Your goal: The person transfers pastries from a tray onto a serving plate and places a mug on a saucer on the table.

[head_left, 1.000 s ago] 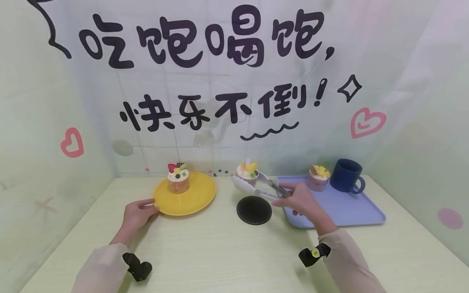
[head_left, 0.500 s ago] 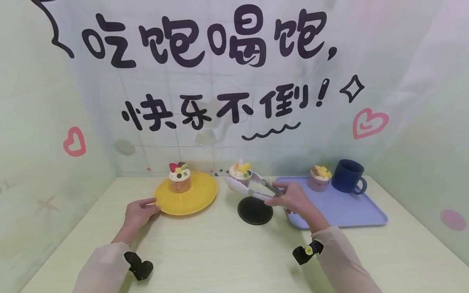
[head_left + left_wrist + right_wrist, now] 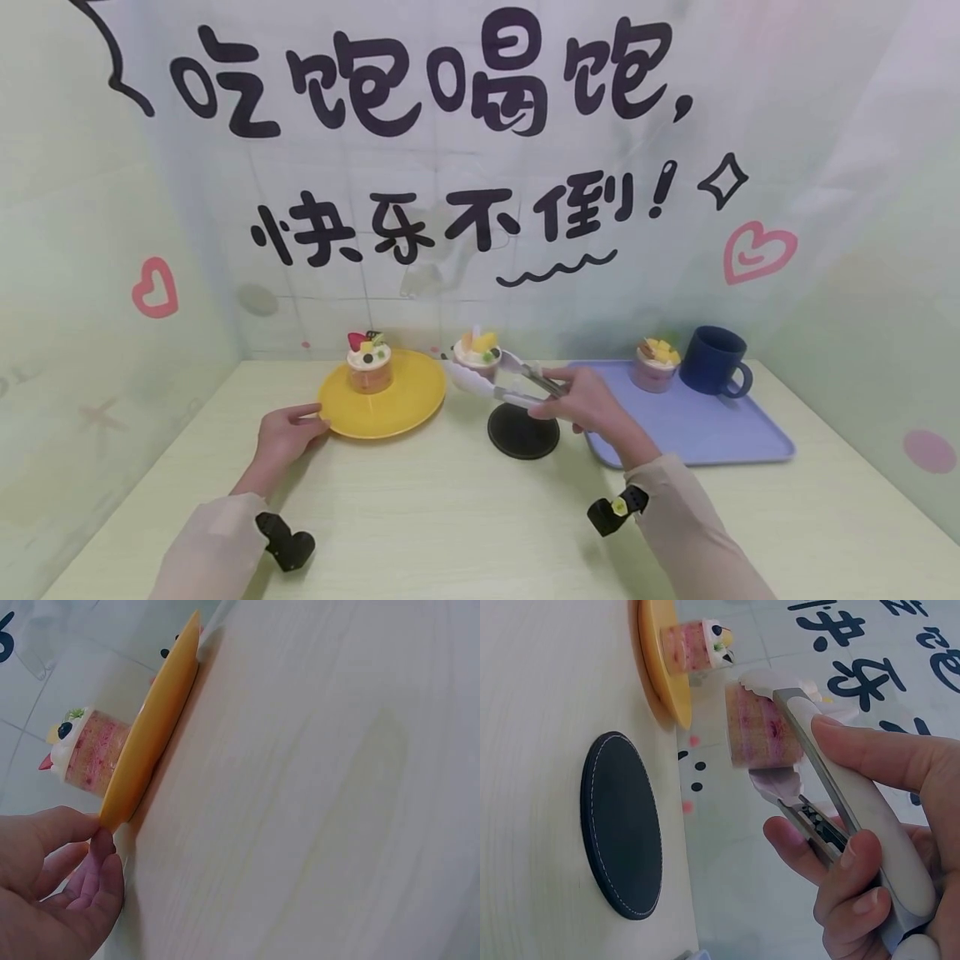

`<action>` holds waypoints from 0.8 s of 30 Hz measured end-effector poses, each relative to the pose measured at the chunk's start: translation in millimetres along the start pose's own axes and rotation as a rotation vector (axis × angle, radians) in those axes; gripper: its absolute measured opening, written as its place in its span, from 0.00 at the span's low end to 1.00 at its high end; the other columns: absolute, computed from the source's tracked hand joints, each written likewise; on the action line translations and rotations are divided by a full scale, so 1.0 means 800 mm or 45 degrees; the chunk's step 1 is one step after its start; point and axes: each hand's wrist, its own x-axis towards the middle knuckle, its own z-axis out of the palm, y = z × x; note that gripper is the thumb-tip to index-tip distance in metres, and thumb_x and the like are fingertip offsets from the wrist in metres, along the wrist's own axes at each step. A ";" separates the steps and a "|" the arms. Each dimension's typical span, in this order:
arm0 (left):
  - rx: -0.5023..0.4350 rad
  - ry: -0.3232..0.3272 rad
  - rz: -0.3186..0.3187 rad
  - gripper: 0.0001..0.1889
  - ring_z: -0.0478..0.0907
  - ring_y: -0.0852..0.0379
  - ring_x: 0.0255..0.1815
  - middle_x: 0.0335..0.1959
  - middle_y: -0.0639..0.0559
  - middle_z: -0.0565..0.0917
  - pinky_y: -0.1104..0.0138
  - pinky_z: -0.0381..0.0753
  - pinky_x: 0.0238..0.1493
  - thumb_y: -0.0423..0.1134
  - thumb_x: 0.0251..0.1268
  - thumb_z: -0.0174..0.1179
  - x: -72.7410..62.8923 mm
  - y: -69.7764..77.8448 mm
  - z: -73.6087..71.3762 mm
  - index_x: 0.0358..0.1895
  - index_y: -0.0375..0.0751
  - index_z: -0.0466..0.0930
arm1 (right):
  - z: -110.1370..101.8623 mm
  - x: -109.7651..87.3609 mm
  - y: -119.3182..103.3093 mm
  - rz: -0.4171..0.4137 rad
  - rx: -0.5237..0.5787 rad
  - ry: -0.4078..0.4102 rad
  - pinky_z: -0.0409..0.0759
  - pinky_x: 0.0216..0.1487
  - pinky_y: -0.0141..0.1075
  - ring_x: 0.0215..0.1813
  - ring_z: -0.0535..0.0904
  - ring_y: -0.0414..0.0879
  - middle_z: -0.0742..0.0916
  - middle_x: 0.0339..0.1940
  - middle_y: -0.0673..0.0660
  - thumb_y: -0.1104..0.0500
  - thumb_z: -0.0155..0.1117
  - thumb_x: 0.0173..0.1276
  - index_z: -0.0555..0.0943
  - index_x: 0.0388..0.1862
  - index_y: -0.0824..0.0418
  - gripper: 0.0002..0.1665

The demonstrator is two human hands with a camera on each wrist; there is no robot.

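Observation:
My left hand [image 3: 285, 437] pinches the near-left rim of a yellow plate [image 3: 405, 408] between thumb and fingers. On that plate stands a small dessert cup [image 3: 371, 377] of layered cake, topped with cream and fruit. My right hand [image 3: 588, 410] grips white-and-metal tongs [image 3: 862, 802], fingers wrapped round the handles. Between the tongs' tips is another fruit-topped cake cup [image 3: 761, 727], held upright above the table, just right of the plate. In the left wrist view, the plate [image 3: 154, 731] appears edge-on, its near rim between the fingertips.
A black round coaster [image 3: 523, 432] lies on the table below the tongs. To its right is a lavender tray [image 3: 705, 437] bearing a third cake cup [image 3: 654, 371] and a dark blue mug [image 3: 708, 358]. Behind everything hangs a printed wall sheet [image 3: 420, 317].
My right hand has carried the tongs and the cake cup leftward, closer to the yellow plate. The left hand stays at the plate's rim.

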 end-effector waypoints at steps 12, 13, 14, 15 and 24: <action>0.013 0.005 0.012 0.26 0.78 0.62 0.29 0.41 0.34 0.81 0.73 0.77 0.29 0.34 0.58 0.58 -0.002 0.003 -0.001 0.58 0.22 0.66 | 0.013 0.011 -0.007 -0.025 -0.012 -0.028 0.66 0.11 0.32 0.10 0.63 0.43 0.82 0.23 0.55 0.55 0.76 0.43 0.74 0.61 0.56 0.41; 0.013 0.005 0.012 0.26 0.77 0.62 0.29 0.41 0.34 0.81 0.73 0.76 0.29 0.34 0.58 0.58 -0.003 0.003 -0.001 0.58 0.22 0.66 | 0.014 0.012 -0.008 -0.027 -0.011 -0.030 0.65 0.10 0.32 0.10 0.63 0.43 0.82 0.23 0.55 0.55 0.76 0.43 0.74 0.61 0.56 0.41; 0.015 0.007 0.015 0.26 0.77 0.62 0.29 0.40 0.34 0.81 0.73 0.77 0.29 0.34 0.58 0.58 -0.002 0.003 -0.001 0.58 0.22 0.66 | 0.016 0.013 -0.010 -0.025 -0.012 -0.030 0.64 0.10 0.31 0.10 0.63 0.43 0.82 0.23 0.55 0.55 0.76 0.43 0.74 0.60 0.56 0.41; 0.015 0.008 0.017 0.26 0.77 0.62 0.29 0.40 0.34 0.81 0.73 0.77 0.29 0.33 0.58 0.58 -0.003 0.003 -0.001 0.58 0.22 0.66 | 0.017 0.013 -0.011 -0.026 -0.019 -0.028 0.64 0.10 0.31 0.10 0.63 0.43 0.82 0.24 0.55 0.55 0.76 0.43 0.75 0.60 0.55 0.41; 0.012 0.008 0.007 0.26 0.78 0.60 0.30 0.42 0.33 0.81 0.72 0.77 0.29 0.33 0.58 0.57 -0.001 0.002 0.000 0.58 0.23 0.66 | 0.029 0.017 -0.026 -0.032 0.005 -0.051 0.64 0.10 0.33 0.09 0.62 0.44 0.83 0.27 0.56 0.56 0.76 0.43 0.75 0.59 0.54 0.40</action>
